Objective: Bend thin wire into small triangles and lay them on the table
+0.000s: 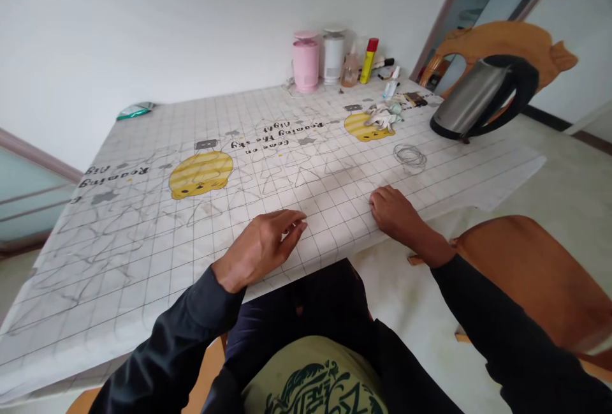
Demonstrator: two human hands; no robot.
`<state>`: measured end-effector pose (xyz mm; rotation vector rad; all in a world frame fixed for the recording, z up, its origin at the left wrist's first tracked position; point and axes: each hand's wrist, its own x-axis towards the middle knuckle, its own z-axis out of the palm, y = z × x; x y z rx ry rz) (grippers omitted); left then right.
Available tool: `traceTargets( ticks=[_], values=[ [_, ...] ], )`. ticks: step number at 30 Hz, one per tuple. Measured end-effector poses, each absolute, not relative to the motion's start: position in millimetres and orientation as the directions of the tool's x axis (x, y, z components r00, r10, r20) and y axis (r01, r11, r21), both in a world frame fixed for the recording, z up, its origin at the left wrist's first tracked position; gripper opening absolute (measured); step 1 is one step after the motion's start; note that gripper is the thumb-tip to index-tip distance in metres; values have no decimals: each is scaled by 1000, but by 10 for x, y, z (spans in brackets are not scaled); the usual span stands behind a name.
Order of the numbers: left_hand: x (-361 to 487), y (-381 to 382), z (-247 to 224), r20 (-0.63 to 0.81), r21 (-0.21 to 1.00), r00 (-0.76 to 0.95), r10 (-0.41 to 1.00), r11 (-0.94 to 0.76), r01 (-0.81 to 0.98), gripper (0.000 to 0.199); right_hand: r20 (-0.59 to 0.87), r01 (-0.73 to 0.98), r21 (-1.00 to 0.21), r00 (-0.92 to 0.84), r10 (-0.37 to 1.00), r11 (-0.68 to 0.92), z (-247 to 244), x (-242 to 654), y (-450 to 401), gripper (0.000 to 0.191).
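Note:
My left hand [268, 242] rests at the near edge of the table, fingers curled and thumb close to the fingertips. Anything between them is too thin to make out. Farther right, my right hand [394, 213] is closed in a loose fist on the tabletop, its fingertips hidden. Just beyond it lies a loose coil of thin grey wire [410, 157]. Past my left hand, several thin grey triangle outlines [308, 176] spread over the checked tablecloth [329, 210]. More bent grey lines [76, 267] cover the left side; whether all are wire, I cannot tell.
A steel kettle [471, 98] with a black handle stands at the right end, near a crumpled cloth [385, 117]. Along the wall are a pink canister [306, 63], a white canister [333, 57] and bottles. A green packet [136, 110] lies far left. Wooden chairs [530, 273] flank the right side.

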<state>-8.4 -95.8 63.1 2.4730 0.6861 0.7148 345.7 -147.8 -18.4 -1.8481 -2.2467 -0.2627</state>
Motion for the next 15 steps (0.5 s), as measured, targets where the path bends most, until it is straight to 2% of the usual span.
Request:
traceTargets(
  ticks=[2, 4, 8, 11, 15],
  values=[
    [-78, -925, 601, 344, 588, 729, 591, -741, 324, 24, 319, 984, -32, -155, 935, 174, -74, 3418, -1499, 27],
    [-60, -872, 589, 362, 626, 697, 620, -715, 311, 27, 361, 975, -116, -137, 922, 190, 104, 3332, -1523, 22],
    [51, -685, 592, 378, 723, 618, 689, -637, 268, 45, 343, 854, -397, -202, 917, 336, 511, 3003, -1425, 10],
    [126, -499, 577, 296, 835, 624, 723, -513, 198, 61, 244, 715, -624, -205, 948, 315, 705, 2726, -1174, 6],
    [68, -290, 532, 205, 941, 656, 727, -331, 73, 34, 116, 517, -829, -217, 969, 215, 787, 2470, -731, 16]
  ],
)
